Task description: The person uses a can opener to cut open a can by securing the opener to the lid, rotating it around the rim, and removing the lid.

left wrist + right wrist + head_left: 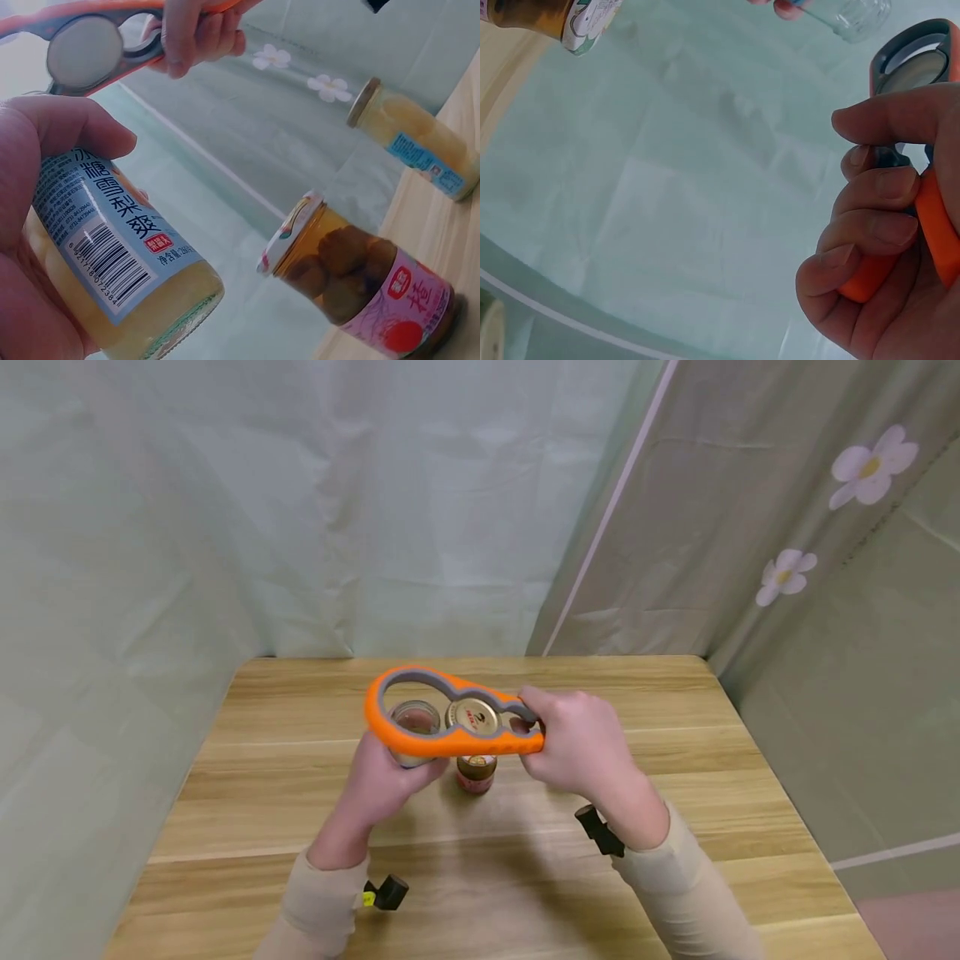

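My left hand [378, 781] grips a glass jar [127, 255] of pale fruit with a blue label; its bare glass rim [861, 16] shows no lid. In my right hand [581, 743] is the narrow end of an orange and grey jar opener [427, 745]. A gold lid [474, 718] sits in the opener's middle hole, its pale underside [85, 57] facing the left wrist camera. The opener's large loop is above the jar's mouth in the head view; whether they touch I cannot tell.
A jar of dark fruit [367, 285] with a pink label and a lid stands on the wooden table [262, 827]. Another lidded jar of pale fruit [412, 142] stands farther off, hidden in the head view. Curtains [450, 510] hang behind the table.
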The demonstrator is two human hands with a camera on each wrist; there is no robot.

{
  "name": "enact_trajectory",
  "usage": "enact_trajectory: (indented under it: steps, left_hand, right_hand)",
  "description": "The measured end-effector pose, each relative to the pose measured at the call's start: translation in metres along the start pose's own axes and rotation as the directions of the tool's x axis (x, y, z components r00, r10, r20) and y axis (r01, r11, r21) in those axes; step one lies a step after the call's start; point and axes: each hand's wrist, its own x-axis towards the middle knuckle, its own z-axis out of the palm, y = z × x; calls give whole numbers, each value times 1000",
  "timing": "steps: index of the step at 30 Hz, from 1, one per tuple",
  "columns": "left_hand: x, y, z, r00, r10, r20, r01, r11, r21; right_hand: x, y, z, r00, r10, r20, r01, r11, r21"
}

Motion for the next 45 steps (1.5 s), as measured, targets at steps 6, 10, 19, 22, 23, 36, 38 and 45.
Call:
enact_trajectory:
  steps: [6,10,19,22,23,36,38,45]
  left_hand:
    - [5,-5,-8,997,61,-46,-58,996,62]
    - [7,-10,-14,997,-45,-62,48,997,60]
    - [17,-22,-20,986,-154,-65,155,988,11]
    - [20,-25,-20,987,-151,-57,151,989,5]
    - [21,-25,-20,987,-154,-54,155,988,5]
    - [27,-35,-23,967,-241,-77,241,970,-12]
    - [28,-37,-25,968,-232,-94,232,973,-14]
    - [28,-42,-29,965,-225,-137,221,974,-43]
  right_hand:
    - [-8,9,5,998,49,-37,-47,998,45]
    - [-18,14,7,994,95,-56,-91,994,68]
    - [-28,24,16,977,168,-130,-152,981,124]
    - [-31,25,18,972,177,-153,-156,977,143]
    - [-32,25,19,971,178,-162,-155,977,149]
    - [-46,29,26,946,250,-204,-210,957,202]
    - [-47,30,26,946,254,-203,-213,955,206]
    - [-49,31,26,940,276,-200,-234,949,211]
